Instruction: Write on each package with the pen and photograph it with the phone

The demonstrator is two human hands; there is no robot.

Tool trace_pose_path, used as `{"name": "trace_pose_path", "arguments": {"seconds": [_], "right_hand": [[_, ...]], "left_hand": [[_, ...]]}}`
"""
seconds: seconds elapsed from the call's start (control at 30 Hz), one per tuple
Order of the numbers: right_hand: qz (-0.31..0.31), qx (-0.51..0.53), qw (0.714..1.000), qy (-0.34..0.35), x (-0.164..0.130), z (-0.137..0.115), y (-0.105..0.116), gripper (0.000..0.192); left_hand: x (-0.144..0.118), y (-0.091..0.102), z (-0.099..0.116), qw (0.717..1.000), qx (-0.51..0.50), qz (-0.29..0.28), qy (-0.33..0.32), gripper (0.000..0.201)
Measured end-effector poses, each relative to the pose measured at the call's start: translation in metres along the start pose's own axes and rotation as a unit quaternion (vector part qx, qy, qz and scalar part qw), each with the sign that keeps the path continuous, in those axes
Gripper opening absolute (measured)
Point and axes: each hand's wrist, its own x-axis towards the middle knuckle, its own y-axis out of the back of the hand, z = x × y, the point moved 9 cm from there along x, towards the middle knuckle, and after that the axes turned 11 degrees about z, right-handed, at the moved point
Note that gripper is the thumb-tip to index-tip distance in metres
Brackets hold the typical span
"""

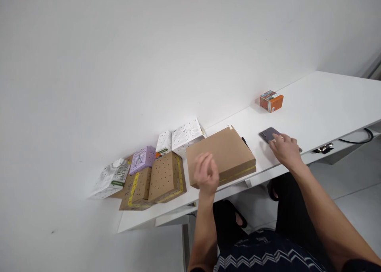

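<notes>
A dark grey smartphone lies on the white table with its camera lenses facing up. My right hand is at its near right end, thumb and fingers bent over the phone's edge and covering part of it. A small dark tip pokes out beside that hand; what it belongs to is hidden. My left hand hovers over the near left part of a large flat cardboard box, its fingers curled in, slightly blurred, with nothing visible in them. Yellow tape runs along the box's front side.
Left of the large box sit dotted brown cartons, a purple box and white boxes. An orange box stands near the wall. A cable hangs by the table's front edge.
</notes>
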Motion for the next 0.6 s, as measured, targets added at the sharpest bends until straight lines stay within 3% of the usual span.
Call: {"name": "trace_pose_path", "arguments": {"seconds": [0.07, 0.13, 0.2, 0.23, 0.3, 0.33, 0.4, 0.53, 0.6], "right_hand": [[-0.064, 0.112, 0.991, 0.032, -0.016, -0.018, 0.001, 0.044], [-0.154, 0.208, 0.964, 0.068, -0.038, -0.042, -0.006, 0.047], [-0.208, 0.257, 0.939, 0.098, -0.058, -0.065, -0.012, 0.052], [-0.217, 0.269, 0.932, 0.109, -0.066, -0.074, -0.014, 0.056], [-0.222, 0.287, 0.924, 0.125, -0.076, -0.088, -0.014, 0.064], [-0.224, 0.296, 0.92, 0.13, -0.08, -0.094, -0.011, 0.066], [-0.226, 0.314, 0.911, 0.141, -0.086, -0.103, 0.006, 0.063], [-0.19, 0.344, 0.904, 0.166, -0.078, -0.128, 0.063, 0.039], [-0.166, 0.365, 0.896, 0.189, -0.062, -0.153, 0.08, 0.032]], "left_hand": [[-0.013, 0.041, -0.038, 0.988, 0.066, 0.097, 0.103, 0.022], [-0.039, 0.067, -0.082, 0.951, 0.079, 0.129, 0.269, 0.035], [-0.071, 0.069, -0.116, 0.894, 0.02, 0.09, 0.438, 0.044], [-0.086, 0.063, -0.123, 0.862, -0.025, 0.057, 0.503, 0.046], [-0.105, 0.053, -0.121, 0.814, -0.094, 0.002, 0.574, 0.048], [-0.108, 0.054, -0.116, 0.804, -0.106, -0.009, 0.585, 0.05], [-0.1, 0.068, -0.103, 0.814, -0.094, -0.003, 0.574, 0.057], [-0.039, 0.105, -0.081, 0.891, -0.073, 0.032, 0.446, 0.061], [0.001, 0.114, -0.084, 0.923, -0.063, 0.06, 0.376, 0.06]]}}
